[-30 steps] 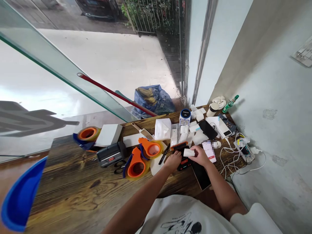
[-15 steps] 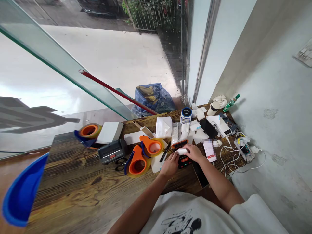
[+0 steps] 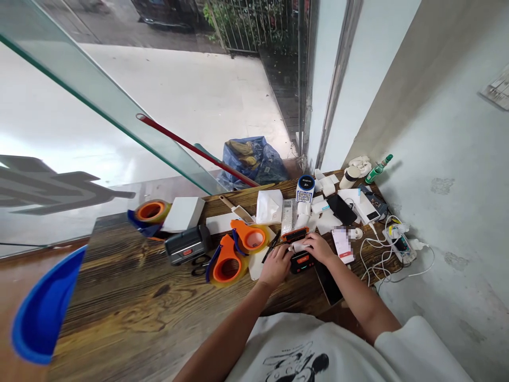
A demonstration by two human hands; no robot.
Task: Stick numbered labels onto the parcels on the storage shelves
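A small white paper roll [image 3: 299, 246] lies level at the opening of a black and orange portable label printer [image 3: 301, 263]. The printer's orange-edged lid [image 3: 295, 234] stands raised behind the roll. My left hand [image 3: 276, 263] grips the roll's left end, fingers curled and partly hiding it. On the other side, my right hand [image 3: 319, 248] pinches the right end between thumb and fingers. How deep the roll sits in the printer is hard to make out. A black pen [image 3: 271, 246] lies just left of my left hand.
Orange tape dispensers [image 3: 227, 267], a dark grey case [image 3: 187, 246] and a white box [image 3: 184, 214] stand to the left. Right of my hands are a black phone [image 3: 341, 209], white cables [image 3: 369, 257] and a power strip [image 3: 401, 244]. A QR-code speaker [image 3: 305, 192] stands behind the printer.
The roll has sunk slightly toward the printer's opening, and both hands have followed it a little. The camera view has shifted slightly, so the table things appear farther right.
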